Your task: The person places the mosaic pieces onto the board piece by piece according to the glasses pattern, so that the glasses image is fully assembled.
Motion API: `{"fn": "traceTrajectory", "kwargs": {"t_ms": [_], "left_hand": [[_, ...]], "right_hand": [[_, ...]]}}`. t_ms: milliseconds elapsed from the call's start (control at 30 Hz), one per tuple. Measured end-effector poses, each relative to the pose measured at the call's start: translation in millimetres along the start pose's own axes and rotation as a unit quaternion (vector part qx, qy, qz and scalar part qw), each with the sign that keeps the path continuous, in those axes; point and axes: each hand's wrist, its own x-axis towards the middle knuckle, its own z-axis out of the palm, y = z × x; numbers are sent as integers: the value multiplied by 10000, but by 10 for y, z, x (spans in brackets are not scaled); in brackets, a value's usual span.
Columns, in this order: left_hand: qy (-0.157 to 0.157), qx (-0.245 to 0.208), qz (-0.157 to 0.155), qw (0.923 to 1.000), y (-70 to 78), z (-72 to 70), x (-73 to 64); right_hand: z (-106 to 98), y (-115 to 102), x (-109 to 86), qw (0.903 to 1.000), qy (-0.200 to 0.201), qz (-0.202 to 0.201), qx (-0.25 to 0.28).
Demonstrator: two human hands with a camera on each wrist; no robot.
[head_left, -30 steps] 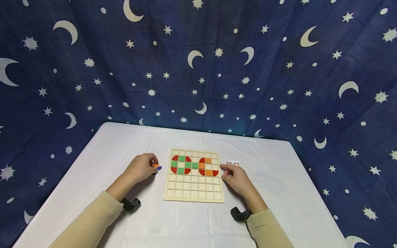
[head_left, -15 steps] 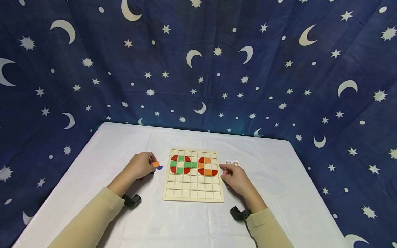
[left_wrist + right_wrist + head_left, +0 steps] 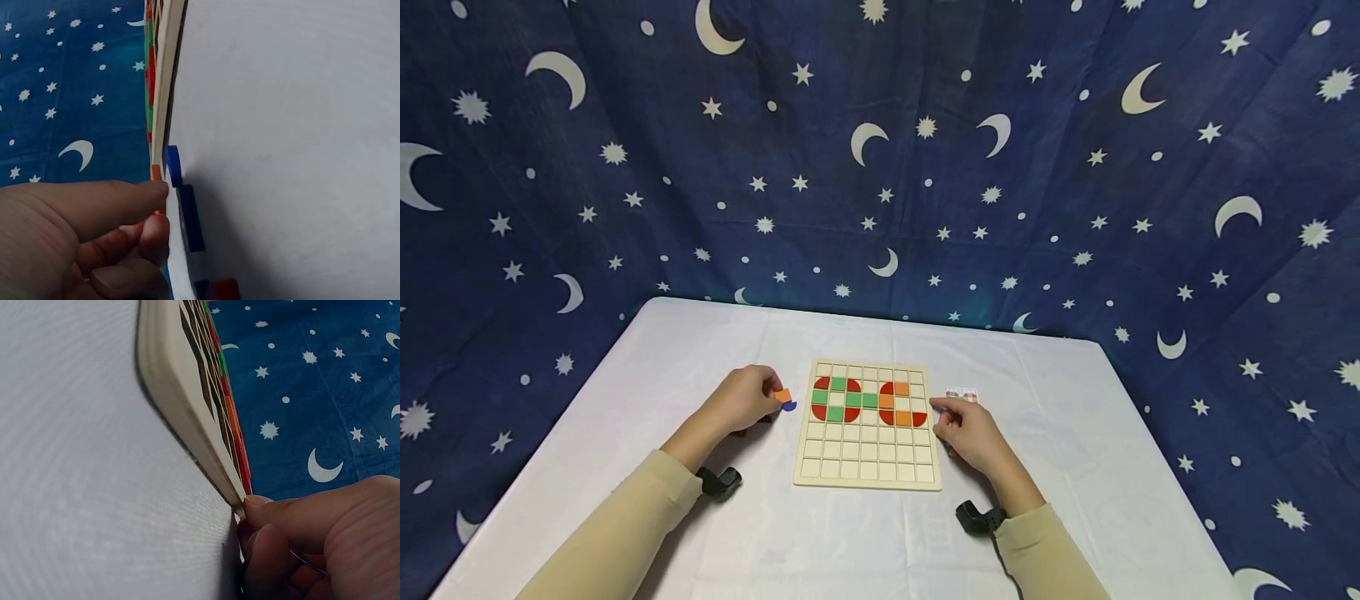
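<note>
The right hand [image 3: 972, 433] is touching the right edge of the wooden board [image 3: 877, 472] with bent fingers; whether it is gripping, one cannot tell. The left hand [image 3: 736, 404] is pinching an orange piece [image 3: 783, 396] left of the board, and blue pieces [image 3: 191, 219] are lying near its fingers. Farther, a small card [image 3: 962, 393] is lying, and a starry curtain [image 3: 820, 142] is hanging.

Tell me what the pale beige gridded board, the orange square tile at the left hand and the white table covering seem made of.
Pale beige gridded board: probably wood, matte; its solid, tan edge suggests it, though no clear grain shows.
Orange square tile: painted wood or plastic, evenly coloured; too small to tell which.
White table covering: likely matte fabric, given its soft creases.
</note>
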Motion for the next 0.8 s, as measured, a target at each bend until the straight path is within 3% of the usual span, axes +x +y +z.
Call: {"fn": "traceTrajectory", "kwargs": {"t_ms": [167, 333, 600, 800], "left_hand": [[198, -123, 471, 9986, 78, -22, -15], [155, -199, 766, 9967, 228, 25, -27], [-74, -267, 1123, 9933, 584, 225, -55], [-209, -159, 1609, 9866, 847, 424, -23]], "right_hand": [[-7, -13, 0, 10000, 3, 21, -16], [-11, -13, -3, 10000, 11, 30, -20], [2, 3, -8, 10000, 29, 16, -36], [2, 1, -5, 10000, 26, -13, -12]]}}
